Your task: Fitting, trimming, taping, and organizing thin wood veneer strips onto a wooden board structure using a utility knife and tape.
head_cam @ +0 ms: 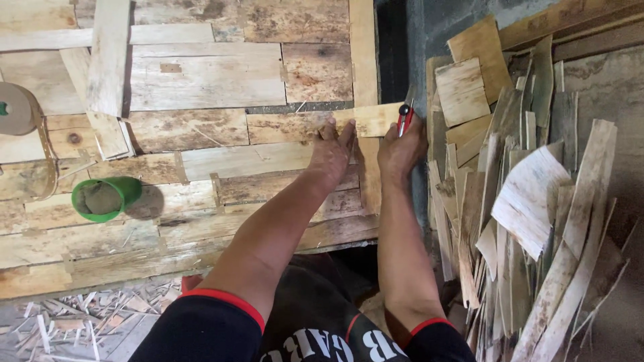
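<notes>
The left hand (332,151) lies flat on a thin veneer strip (362,121), fingers together and pressed down, seemingly to keep it from sliding on the patched veneer sheet (201,87) beneath. Just right of that strip's end, the right hand (401,149) has its fingers closed around a red-handled cutter (405,118), its tip at the strip's edge as if to trim it. Far left of the strip stand a green cup (107,198) and a tape roll (17,108); right of it, loose veneer scraps (530,194) pile up.
</notes>
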